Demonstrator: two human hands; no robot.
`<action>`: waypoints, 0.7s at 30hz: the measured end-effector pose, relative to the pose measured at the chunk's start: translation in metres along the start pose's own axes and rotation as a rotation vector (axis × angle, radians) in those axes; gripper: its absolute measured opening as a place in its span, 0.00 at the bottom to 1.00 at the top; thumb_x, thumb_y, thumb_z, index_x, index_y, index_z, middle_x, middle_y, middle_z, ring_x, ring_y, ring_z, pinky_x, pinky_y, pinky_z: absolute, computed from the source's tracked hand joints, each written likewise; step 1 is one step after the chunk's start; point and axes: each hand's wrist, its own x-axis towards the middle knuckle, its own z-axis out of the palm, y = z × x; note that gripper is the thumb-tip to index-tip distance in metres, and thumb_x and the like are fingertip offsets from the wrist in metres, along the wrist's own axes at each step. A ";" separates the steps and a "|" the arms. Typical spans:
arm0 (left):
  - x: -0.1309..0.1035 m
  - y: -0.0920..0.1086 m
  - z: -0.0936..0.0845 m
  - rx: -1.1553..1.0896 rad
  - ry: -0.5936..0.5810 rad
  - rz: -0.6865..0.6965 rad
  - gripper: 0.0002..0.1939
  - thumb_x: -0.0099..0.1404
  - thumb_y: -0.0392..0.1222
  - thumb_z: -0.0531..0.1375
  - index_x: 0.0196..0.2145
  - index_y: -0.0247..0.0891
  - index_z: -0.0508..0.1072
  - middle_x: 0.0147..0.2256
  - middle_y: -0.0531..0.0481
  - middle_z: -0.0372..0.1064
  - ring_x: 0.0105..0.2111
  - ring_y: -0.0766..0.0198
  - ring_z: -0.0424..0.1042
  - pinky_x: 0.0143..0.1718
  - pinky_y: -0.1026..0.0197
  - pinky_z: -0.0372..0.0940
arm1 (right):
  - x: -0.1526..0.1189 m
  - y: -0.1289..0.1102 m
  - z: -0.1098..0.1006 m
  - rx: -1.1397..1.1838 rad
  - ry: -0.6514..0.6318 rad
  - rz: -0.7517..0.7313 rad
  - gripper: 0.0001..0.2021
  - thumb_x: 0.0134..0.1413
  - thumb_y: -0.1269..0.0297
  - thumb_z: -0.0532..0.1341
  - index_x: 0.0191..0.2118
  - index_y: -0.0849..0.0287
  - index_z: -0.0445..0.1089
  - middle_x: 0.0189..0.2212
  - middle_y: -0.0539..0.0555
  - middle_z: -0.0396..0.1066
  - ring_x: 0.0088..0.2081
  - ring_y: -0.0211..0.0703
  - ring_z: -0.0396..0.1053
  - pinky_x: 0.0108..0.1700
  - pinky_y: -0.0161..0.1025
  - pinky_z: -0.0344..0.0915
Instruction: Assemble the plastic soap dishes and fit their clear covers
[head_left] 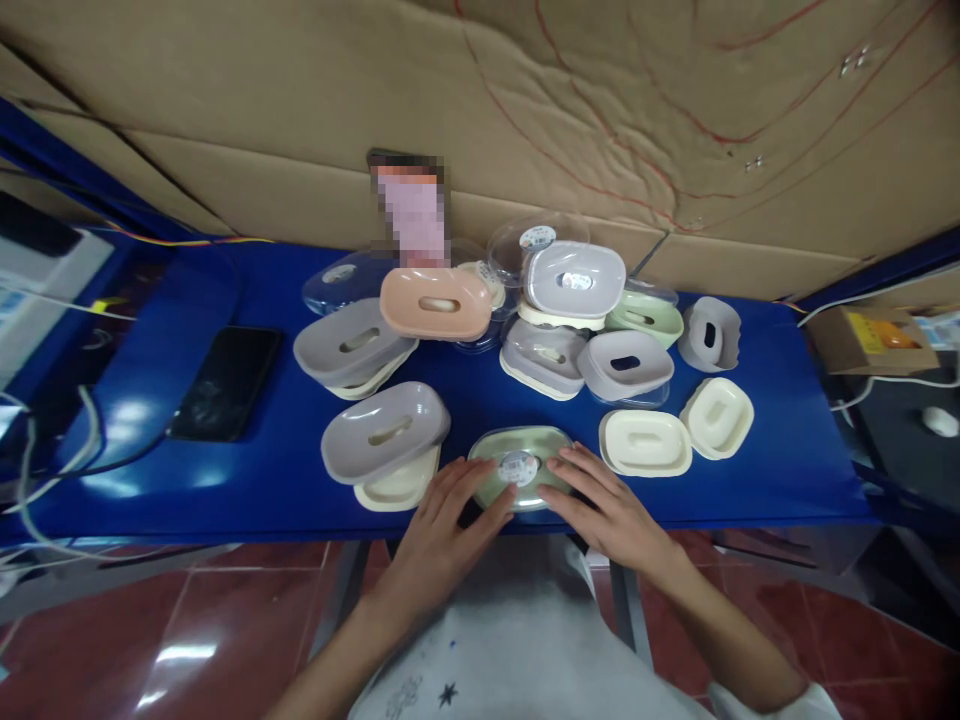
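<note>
Near the table's front edge sits a green soap box (525, 440) under a clear lid with a round label sticker (517, 468). My left hand (446, 525) grips its left side, the thumb lying along the front of the lid by the sticker. From the right, my right hand (611, 510) holds the other side, fingertips on the lid. Left of my left hand, a grey soap dish tray (384, 432) leans over a cream base (401, 485). Beyond my right hand lie a cream base (645, 443) and a second cream piece (718, 418).
Several soap box parts are piled at the back, among them an orange tray (435, 303), a lilac tray (576, 278) and a clear lid (352, 280). A black phone (225, 383) with a cable lies left. A cardboard sheet (300, 110) stands behind the blue table (247, 490).
</note>
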 end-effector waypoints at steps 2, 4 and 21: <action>-0.004 -0.003 0.005 -0.061 -0.011 -0.027 0.25 0.71 0.33 0.67 0.63 0.46 0.72 0.70 0.37 0.59 0.72 0.39 0.59 0.61 0.35 0.73 | 0.000 0.002 0.000 -0.005 -0.004 -0.025 0.20 0.73 0.75 0.59 0.64 0.55 0.72 0.64 0.56 0.72 0.76 0.50 0.54 0.76 0.58 0.60; -0.010 -0.006 0.009 -0.109 -0.036 -0.019 0.29 0.70 0.29 0.66 0.65 0.46 0.70 0.73 0.37 0.53 0.74 0.37 0.55 0.62 0.35 0.72 | 0.000 0.003 -0.001 -0.006 -0.015 -0.045 0.21 0.72 0.77 0.58 0.65 0.56 0.71 0.65 0.56 0.72 0.76 0.49 0.53 0.77 0.58 0.57; -0.002 -0.001 -0.023 -0.057 0.187 -0.103 0.38 0.67 0.32 0.69 0.70 0.50 0.63 0.75 0.41 0.48 0.73 0.42 0.58 0.67 0.37 0.68 | -0.056 0.039 -0.066 -0.301 0.385 0.322 0.44 0.59 0.54 0.74 0.77 0.43 0.56 0.74 0.62 0.58 0.71 0.72 0.62 0.68 0.70 0.65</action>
